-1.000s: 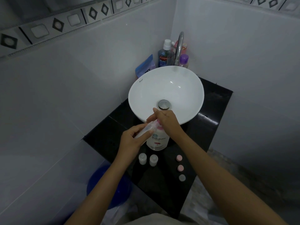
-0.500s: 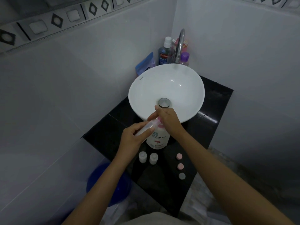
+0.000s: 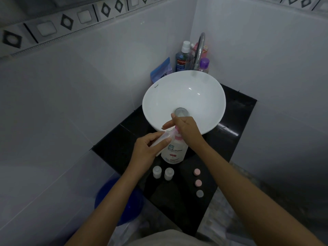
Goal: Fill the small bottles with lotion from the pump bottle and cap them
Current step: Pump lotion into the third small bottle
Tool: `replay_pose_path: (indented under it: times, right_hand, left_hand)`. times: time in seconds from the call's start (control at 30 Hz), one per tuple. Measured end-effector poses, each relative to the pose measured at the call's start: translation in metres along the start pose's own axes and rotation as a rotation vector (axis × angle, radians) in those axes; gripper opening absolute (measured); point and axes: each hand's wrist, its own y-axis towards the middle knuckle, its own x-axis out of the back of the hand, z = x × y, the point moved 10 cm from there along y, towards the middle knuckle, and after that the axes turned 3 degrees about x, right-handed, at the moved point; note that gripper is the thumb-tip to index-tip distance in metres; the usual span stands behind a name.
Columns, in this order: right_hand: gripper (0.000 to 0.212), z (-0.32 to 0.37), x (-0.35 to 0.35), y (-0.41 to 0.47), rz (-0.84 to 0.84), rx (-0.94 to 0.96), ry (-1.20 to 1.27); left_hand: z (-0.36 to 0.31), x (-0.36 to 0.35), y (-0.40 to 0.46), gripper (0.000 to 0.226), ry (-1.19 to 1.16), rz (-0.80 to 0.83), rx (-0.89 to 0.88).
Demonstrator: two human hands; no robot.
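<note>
pump bottle (image 3: 174,152): white, pink pump head, upright on the black bench (image 3: 236,119), touching or just short of the near rim of the sink (image 3: 184,102); can't tell which. Label faces the camera.
right hand (image 3: 184,127): on top of the pump bottle, palm down over the pump head. Outer fingers curled around it, index finger sticking out to the left. Pump head mostly hidden, only a pink strip shows under the hand.
left hand (image 3: 147,150): just left of the pump bottle, thumb and fingers pinching a small clear bottle (image 3: 160,139).
small clear bottle: tilted, mouth end up at the pump spout under the right hand, base end down in the left hand. Fill level not readable, too blurred.
two small bottles (image 3: 163,172): upright side by side on the bench, just in front of the pump bottle, uncapped. Contents not readable.
caps (image 3: 198,183): three in a row on the bench, in front of the pump bottle and to its right; the two nearer the bottle pink, the farthest one grey.
sink: white bowl on the bench, behind the pump bottle, metal drain at centre.
tap (image 3: 199,52): chrome, behind the sink, far side from the pump bottle.
mouthwash bottle (image 3: 182,58): blue, beside the tap with a purple-capped bottle (image 3: 204,64) and a blue pouch (image 3: 161,71).
blue bucket (image 3: 119,203): on the floor, below the bench edge on the left-hand side of the pump bottle.
</note>
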Motion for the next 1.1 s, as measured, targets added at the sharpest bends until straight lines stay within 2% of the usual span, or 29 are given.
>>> replay_pose_path:
  times: [0.1, 0.3, 0.4, 0.53, 0.67, 0.9, 1.1]
  right_hand:
    - [0.044, -0.007, -0.001, -0.003, -0.005, -0.007, -0.036]
    - [0.045, 0.008, 0.002, 0.001, -0.001, 0.059, -0.107]
    - [0.044, 0.016, 0.003, 0.003, 0.006, 0.077, -0.084]
    - [0.043, 0.019, 0.002, 0.003, 0.022, 0.068, -0.051]
    - [0.042, 0.019, 0.002, 0.002, 0.022, 0.057, -0.004]
    - [0.041, 0.020, 0.002, 0.000, 0.026, 0.046, 0.002]
    - [0.039, 0.021, 0.003, -0.001, 0.022, 0.045, 0.013]
  left_hand:
    - [0.008, -0.001, -0.002, 0.028, -0.002, 0.014, 0.030]
    - [-0.007, 0.002, -0.005, 0.028, 0.044, 0.031, -0.021]
    - [-0.008, 0.005, -0.004, 0.025, 0.061, 0.028, -0.031]
    - [-0.005, 0.005, -0.003, 0.036, 0.084, 0.035, -0.026]
    - [-0.006, 0.000, -0.004, 0.029, 0.096, 0.053, -0.040]
    - [-0.010, 0.011, -0.008, 0.032, 0.211, 0.018, -0.073]
    - [-0.017, 0.030, -0.010, 0.039, 0.204, -0.038, -0.098]
